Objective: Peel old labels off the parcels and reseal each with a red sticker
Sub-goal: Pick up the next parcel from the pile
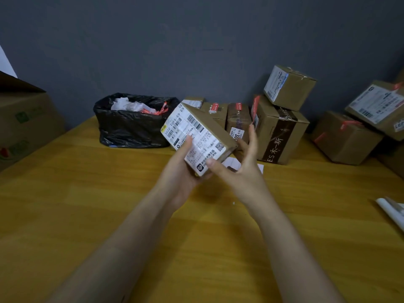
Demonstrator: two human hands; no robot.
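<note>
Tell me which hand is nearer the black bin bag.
Left. The left hand grips the parcel just right of the black bag; the right hand sits farther right, thumb on the parcel's near corner.

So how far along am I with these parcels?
Done: boxes by the wall wear red stickers, and the bin bag holds crumpled paper. In hand: the left hand holds a parcel with its label still on, the right hand thumbing a corner. Left: the stacked box and the far-right box still show labels.
</note>
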